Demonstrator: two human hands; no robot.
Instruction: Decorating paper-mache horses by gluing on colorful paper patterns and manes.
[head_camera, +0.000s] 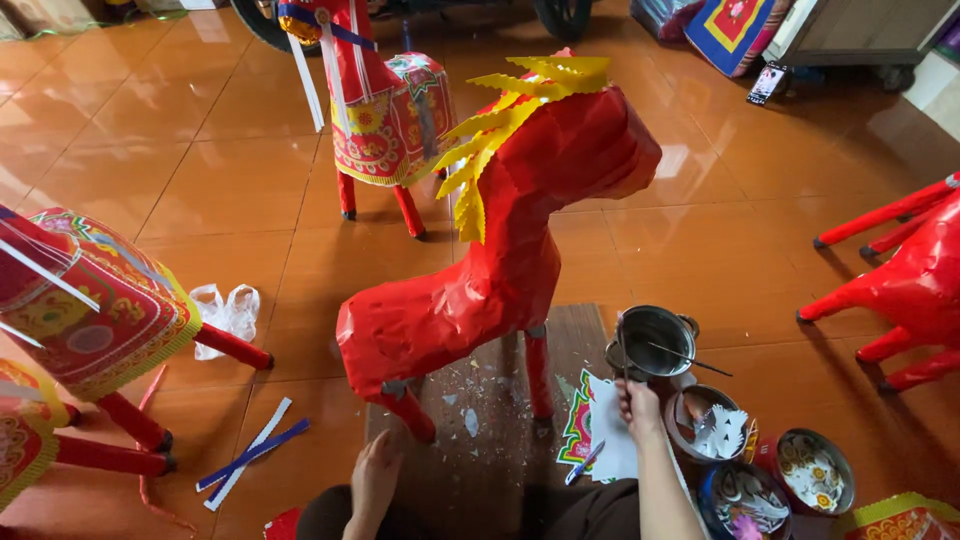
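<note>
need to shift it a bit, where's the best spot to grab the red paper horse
Probably the thick neck, from the person's side with the left hand. The red paper horse stands upright on thin legs, and the yellow mane looks fragile.

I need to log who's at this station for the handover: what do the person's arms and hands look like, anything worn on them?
Both arms are bare as far as the view shows: no sleeves, gloves, watch or bracelets. No rings show on the left hand or the right hand, though the fingers are small in the picture. Dark clothing shows only at the lower edge, below the arms.
</note>
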